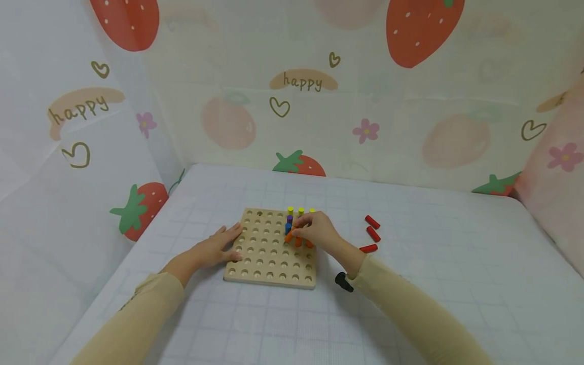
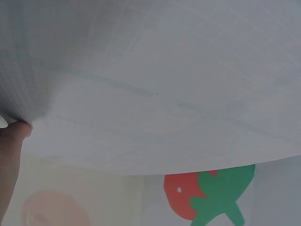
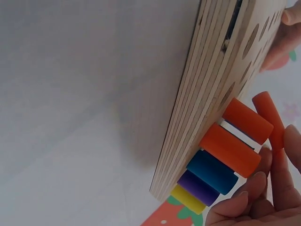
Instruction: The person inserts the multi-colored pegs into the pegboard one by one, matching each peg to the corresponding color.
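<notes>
A square wooden pegboard (image 1: pixel 269 282) with rows of round holes lies on the table. My left hand (image 1: pixel 212 249) rests on its left edge, fingers extended. Over the right part of the board, my right hand (image 1: pixel 318 230) pinches an orange peg (image 3: pixel 269 115), held tilted in the right wrist view. Below it, other orange pegs (image 3: pixel 230 149) stand in holes. Behind them come a blue peg (image 3: pixel 212 172), a purple peg (image 3: pixel 199 187) and a yellow peg (image 3: pixel 188 199). My right hand partly hides these rows in the head view. Only a fingertip-like part shows in the left wrist view.
Three red pegs (image 1: pixel 373 233) lie loose on the table right of the board. A small black object (image 1: pixel 344 282) is by my right sleeve. Printed sheets (image 1: pixel 301 121) with strawberries and hearts enclose the table at the back and sides.
</notes>
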The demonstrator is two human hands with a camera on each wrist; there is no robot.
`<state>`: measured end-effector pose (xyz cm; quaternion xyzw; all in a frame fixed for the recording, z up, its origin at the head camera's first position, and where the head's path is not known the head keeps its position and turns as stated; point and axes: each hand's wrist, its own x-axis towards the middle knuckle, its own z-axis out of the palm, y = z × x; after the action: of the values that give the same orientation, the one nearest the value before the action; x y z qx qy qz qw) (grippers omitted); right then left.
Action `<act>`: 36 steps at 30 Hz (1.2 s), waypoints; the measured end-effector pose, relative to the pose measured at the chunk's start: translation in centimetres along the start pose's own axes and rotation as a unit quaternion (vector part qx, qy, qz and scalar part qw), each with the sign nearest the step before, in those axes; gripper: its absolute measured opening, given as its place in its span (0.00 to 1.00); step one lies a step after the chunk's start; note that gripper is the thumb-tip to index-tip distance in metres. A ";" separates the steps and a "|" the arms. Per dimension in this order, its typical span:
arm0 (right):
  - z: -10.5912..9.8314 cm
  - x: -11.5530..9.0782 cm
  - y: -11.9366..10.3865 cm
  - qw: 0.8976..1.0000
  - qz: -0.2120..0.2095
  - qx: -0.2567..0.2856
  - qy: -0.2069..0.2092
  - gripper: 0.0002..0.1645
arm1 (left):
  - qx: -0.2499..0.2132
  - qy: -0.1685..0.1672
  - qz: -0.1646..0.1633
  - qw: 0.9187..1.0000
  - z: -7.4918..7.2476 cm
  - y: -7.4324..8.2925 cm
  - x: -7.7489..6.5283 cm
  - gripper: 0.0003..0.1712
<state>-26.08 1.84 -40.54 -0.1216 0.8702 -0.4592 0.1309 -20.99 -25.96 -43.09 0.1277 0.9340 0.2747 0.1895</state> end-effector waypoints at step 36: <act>0.6 -0.1 -0.6 0.999 -0.010 -0.049 -0.012 0.12 | 0.002 0.009 0.012 1.000 0.1 -0.1 -0.1 0.51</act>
<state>-25.77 1.14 -40.37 -0.1421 0.8886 -0.4160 0.1310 -20.87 -25.97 -43.20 0.1365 0.9346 0.2760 0.1780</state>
